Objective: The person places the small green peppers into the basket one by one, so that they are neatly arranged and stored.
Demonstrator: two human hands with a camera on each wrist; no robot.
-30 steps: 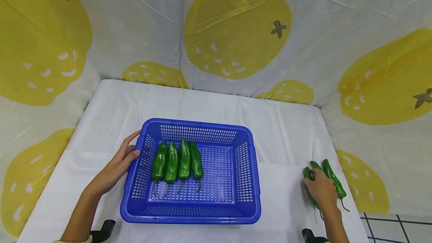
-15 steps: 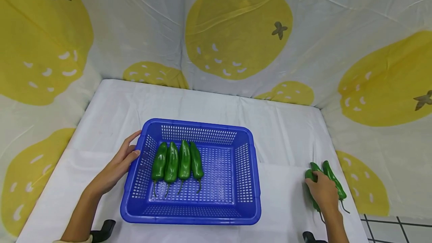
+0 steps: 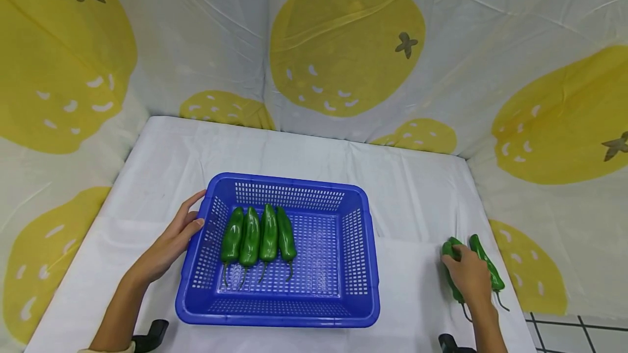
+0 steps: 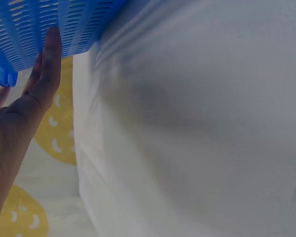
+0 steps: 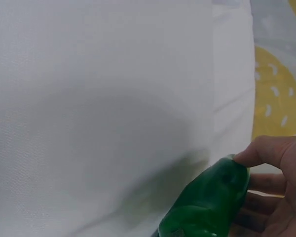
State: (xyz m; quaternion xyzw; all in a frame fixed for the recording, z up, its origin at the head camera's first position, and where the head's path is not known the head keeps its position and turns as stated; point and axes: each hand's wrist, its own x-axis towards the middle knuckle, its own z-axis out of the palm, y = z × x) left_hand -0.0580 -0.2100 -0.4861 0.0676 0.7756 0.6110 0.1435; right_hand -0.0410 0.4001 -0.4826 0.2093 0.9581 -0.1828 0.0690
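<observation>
A blue plastic basket (image 3: 360, 222) stands on the white-covered table, with several green peppers (image 3: 250, 236) side by side in its left half. My left hand (image 3: 171, 238) touches the basket's left side, its fingers mostly straight against the outer wall; the left wrist view shows a straight finger (image 4: 52, 59) on the slotted wall. At the far right, my right hand (image 3: 470, 274) holds a green pepper (image 5: 212, 197) between thumb and fingers. Its shadow falls apart from it on the cloth. Another green pepper (image 3: 485, 260) lies just right of that hand, partly covered by it.
White cloth (image 3: 407, 195) covers the table. Behind and at both sides hangs a pale sheet (image 3: 461, 70) printed with yellow fruit. The table's right edge runs close beside the right hand, with tiled floor (image 3: 564, 334) beyond it.
The pepper in my right hand has shifted slightly and now hides the middle pepper beside it, which showed earlier. My left hand and the basket have stayed in place.
</observation>
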